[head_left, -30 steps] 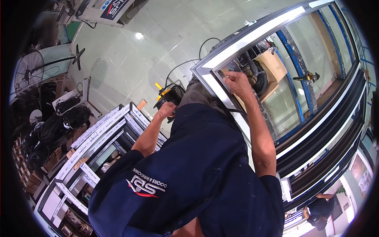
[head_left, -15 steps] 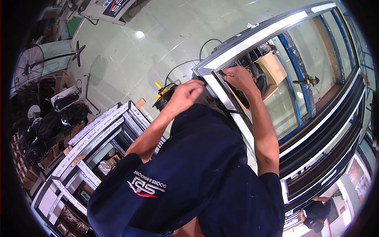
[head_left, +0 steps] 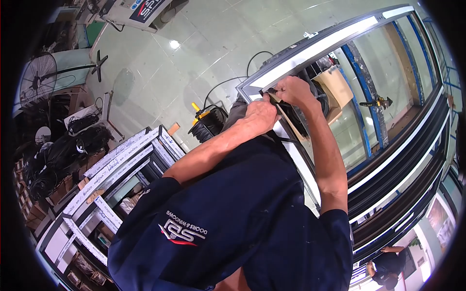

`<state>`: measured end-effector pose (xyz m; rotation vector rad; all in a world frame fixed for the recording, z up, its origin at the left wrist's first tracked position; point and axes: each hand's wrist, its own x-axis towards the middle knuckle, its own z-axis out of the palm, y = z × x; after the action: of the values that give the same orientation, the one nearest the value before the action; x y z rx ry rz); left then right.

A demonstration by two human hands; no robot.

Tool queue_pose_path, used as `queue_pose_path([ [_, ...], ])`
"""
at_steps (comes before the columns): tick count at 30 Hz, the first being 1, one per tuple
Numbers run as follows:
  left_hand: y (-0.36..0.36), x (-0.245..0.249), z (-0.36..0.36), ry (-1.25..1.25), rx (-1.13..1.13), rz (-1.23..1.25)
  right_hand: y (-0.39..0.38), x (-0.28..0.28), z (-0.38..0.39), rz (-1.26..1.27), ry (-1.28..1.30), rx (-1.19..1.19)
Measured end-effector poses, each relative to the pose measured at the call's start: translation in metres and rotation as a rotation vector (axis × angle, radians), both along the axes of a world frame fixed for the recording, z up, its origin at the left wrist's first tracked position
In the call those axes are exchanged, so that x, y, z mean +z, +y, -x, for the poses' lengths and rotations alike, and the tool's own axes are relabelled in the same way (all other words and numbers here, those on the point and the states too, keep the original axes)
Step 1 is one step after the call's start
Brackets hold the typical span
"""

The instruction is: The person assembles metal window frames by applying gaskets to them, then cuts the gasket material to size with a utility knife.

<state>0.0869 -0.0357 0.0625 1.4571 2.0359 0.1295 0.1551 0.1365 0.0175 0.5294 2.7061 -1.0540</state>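
My left hand (head_left: 262, 116) rests at the near left corner of a large white and grey window frame (head_left: 310, 52). Its fingers are mostly curled, with one fingertip pressing at the inner corner; anything inside them is hidden. Just across that corner, my right hand (head_left: 294, 92) is closed in a pinch on a short dark strip (head_left: 272, 90) at the frame's inner edge. The strip looks black, perhaps a rubber gasket, but it is too small to tell. Both hands nearly touch each other.
Through the frame show an open cardboard box (head_left: 336, 87) with black coils, blue support bars (head_left: 359, 68) and a yellow-black clamp (head_left: 376, 103). A cable reel (head_left: 208, 125) stands on the floor. Taped frames (head_left: 109, 167) lie left, near a fan (head_left: 39, 80). Another person (head_left: 388, 266) is at lower right.
My left hand has moved right and forward from beside the frame onto its corner. My right hand has shifted only slightly and stays pinched there.
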Motion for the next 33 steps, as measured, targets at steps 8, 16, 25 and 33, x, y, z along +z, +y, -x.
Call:
queue_pose_path([
  [8,0.006,0.002,-0.005,-0.037,0.054,0.002,-0.005,-0.002,-0.006,0.043,-0.007,-0.020],
  [16,0.009,0.005,-0.001,-0.157,0.122,-0.013,0.013,-0.018,-0.011,0.559,0.008,0.001],
  [25,0.003,0.005,0.001,-0.192,0.174,-0.069,0.017,-0.026,-0.027,0.991,-0.189,-0.243],
  [33,0.001,0.009,0.010,-0.301,0.158,0.005,0.013,-0.024,-0.040,1.098,-0.150,-0.318],
])
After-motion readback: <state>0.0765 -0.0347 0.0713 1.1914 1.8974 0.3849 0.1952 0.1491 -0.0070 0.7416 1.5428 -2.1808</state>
